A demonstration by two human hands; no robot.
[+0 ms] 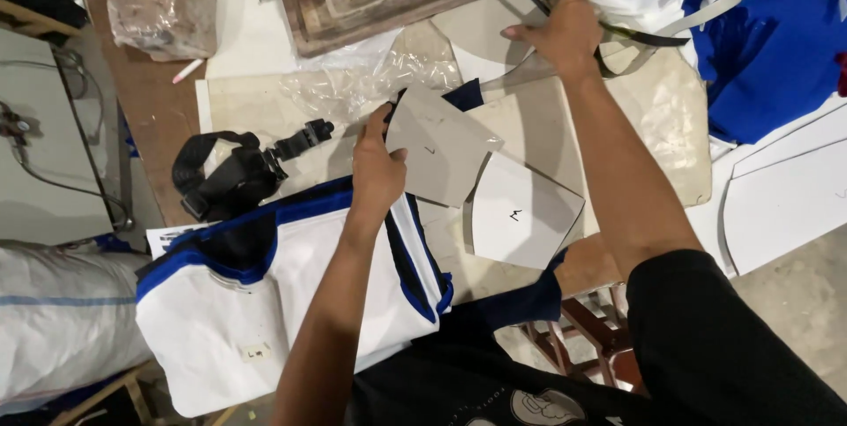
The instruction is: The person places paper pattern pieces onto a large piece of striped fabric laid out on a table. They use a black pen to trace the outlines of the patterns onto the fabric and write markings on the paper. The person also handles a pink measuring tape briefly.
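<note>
The left hand (pixel 378 168) pinches the lower left corner of a grey card pattern piece (pixel 438 157), thumb on top, holding it just above the stack of white and blue cut cloth (pixel 265 302) at the near edge of the worktop (pixel 146 104). The right hand (pixel 565 33) reaches to the far side and closes on a grey strip (pixel 529 78) beside a dark strap (pixel 648 38), next to blue and white fabric (pixel 768 56). A second pale card piece (pixel 525 219) lies just right of the held one, and a black buckled strap (pixel 234 175) sits left of the left hand
</note>
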